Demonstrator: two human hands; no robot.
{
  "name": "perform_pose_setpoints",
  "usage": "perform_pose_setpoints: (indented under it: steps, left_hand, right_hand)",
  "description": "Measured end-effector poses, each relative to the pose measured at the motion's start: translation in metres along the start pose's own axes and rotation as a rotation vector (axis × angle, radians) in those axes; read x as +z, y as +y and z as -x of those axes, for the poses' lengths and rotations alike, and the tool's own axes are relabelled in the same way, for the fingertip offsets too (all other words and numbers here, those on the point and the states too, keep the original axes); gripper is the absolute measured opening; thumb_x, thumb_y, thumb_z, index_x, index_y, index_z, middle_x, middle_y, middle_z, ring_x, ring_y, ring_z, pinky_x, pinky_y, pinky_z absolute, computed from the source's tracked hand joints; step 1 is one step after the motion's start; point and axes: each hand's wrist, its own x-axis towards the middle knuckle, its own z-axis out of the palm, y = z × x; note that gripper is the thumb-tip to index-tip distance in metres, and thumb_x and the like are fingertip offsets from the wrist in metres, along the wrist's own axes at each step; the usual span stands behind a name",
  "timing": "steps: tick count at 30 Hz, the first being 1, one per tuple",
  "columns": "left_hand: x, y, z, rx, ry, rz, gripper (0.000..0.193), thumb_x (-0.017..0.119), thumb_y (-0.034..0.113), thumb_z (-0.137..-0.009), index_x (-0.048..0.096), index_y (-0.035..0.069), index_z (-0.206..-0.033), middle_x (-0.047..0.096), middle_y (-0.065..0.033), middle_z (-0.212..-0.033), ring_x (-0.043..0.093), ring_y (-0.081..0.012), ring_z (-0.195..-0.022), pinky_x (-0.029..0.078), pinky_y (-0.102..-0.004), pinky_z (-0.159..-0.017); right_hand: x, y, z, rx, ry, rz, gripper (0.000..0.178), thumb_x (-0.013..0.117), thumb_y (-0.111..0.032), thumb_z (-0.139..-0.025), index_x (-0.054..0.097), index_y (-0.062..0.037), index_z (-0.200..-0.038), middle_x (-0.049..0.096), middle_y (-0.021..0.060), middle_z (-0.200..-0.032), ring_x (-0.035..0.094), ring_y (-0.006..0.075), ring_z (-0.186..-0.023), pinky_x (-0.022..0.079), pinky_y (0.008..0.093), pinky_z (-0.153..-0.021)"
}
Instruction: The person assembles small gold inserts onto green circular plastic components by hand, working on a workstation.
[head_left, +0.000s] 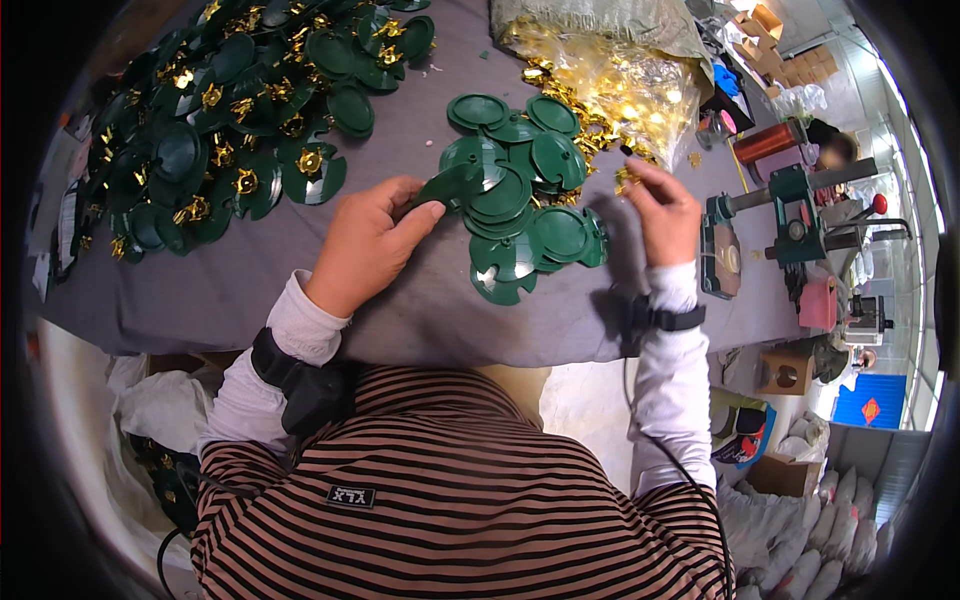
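Observation:
My left hand (pixel 370 238) is closed on the edge of a green plastic disc (pixel 452 187), tilted between thumb and fingers. It hangs at the left side of a loose pile of green discs (pixel 562 232), some with notched rims. To the right of that pile, my right hand (pixel 668 218) is raised, its thumb and forefinger pinching a small shiny gold piece (pixel 624 181). The exact shape of this piece is too small to tell. Just beyond lie many gold pieces (pixel 590 125), spilling from a clear plastic bag (pixel 655 95).
A big heap of green discs with gold pieces fixed on them (pixel 235 130) covers the table's far left. On the right stands a green metal hand press (pixel 795 215) with a red knob. Grey cloth (pixel 420 310) covers the table. Stacked white sacks (pixel 840 520) lie at the lower right.

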Motion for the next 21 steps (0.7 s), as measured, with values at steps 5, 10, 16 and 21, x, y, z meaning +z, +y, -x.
perform_pose_setpoints:
  steps: [5,10,16,21]
  left_hand:
    - [0.028,0.008,0.000,-0.018,-0.130,0.434,0.023,0.060,0.011,-0.091,0.059,-0.004,-0.108,0.064,-0.0041,-0.092,0.058,-0.0079,-0.077,0.048,-0.0221,-0.070]
    - [0.043,0.011,0.003,-0.052,-0.158,0.461,0.024,0.060,0.010,-0.091,0.058,-0.005,-0.110,0.064,-0.0052,-0.095,0.058,-0.0091,-0.079,0.048,-0.0229,-0.071]
    - [0.044,0.013,0.018,0.268,-0.003,-0.152,0.019,0.063,0.007,-0.086,0.062,-0.003,-0.102,0.068,-0.0094,-0.087,0.062,-0.0121,-0.074,0.049,-0.0260,-0.065]
    - [0.046,0.016,0.020,0.578,0.056,-0.314,0.022,0.065,0.003,-0.079,0.064,0.000,-0.101,0.067,-0.0149,-0.092,0.066,-0.0291,-0.081,0.052,-0.0309,-0.070]
  right_hand:
    - [0.054,-0.053,0.058,-0.281,-0.209,-0.026,0.018,0.067,0.007,-0.072,0.070,-0.0009,-0.087,0.067,0.0092,-0.088,0.064,0.0179,-0.082,0.051,0.0271,-0.073]
    - [0.066,-0.046,0.063,-0.367,-0.254,0.040,0.016,0.066,0.008,-0.073,0.070,-0.0005,-0.087,0.067,0.0102,-0.085,0.065,0.0197,-0.079,0.052,0.0276,-0.070]
    - [0.061,-0.039,0.069,-0.384,-0.261,0.055,0.017,0.066,0.009,-0.074,0.069,0.0006,-0.088,0.068,0.0111,-0.086,0.066,0.0191,-0.075,0.053,0.0271,-0.066]
    - [0.066,-0.046,0.087,0.057,-0.233,-0.289,0.013,0.065,0.007,-0.079,0.068,0.0049,-0.091,0.068,0.0130,-0.086,0.066,0.0192,-0.069,0.055,0.0256,-0.060]
